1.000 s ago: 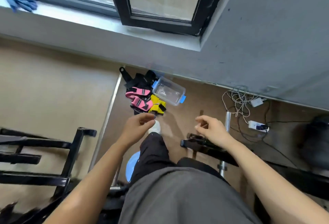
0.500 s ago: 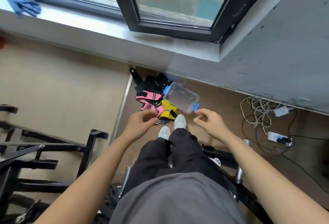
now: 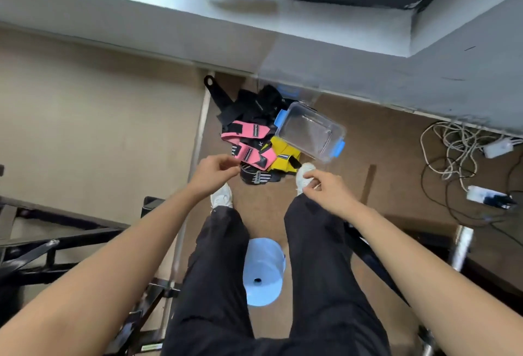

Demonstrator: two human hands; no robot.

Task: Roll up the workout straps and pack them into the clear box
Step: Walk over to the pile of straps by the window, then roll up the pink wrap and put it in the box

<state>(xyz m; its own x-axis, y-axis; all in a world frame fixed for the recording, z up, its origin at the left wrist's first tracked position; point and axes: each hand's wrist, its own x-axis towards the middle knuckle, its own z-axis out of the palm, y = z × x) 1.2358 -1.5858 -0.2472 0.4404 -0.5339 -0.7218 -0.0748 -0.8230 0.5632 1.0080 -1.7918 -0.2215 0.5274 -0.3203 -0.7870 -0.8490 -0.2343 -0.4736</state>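
A heap of workout straps lies on the brown floor by the wall: black straps at the back, pink straps in the middle, a yellow strap to the right, a black one with white stripes nearest me. The clear box with blue clips sits just right of the heap, with nothing inside. My left hand hovers above the near edge of the heap, fingers loosely curled, holding nothing. My right hand hangs over my right shoe, fingers also curled and empty.
A light blue stool stands between my legs. A black metal rack is at the left. White cables and a power strip lie at the right. A grey wall and window sill run behind the heap.
The view has tipped down and closer to the floor. My legs have spread apart over the blue stool, and both hands have come nearer to the straps.
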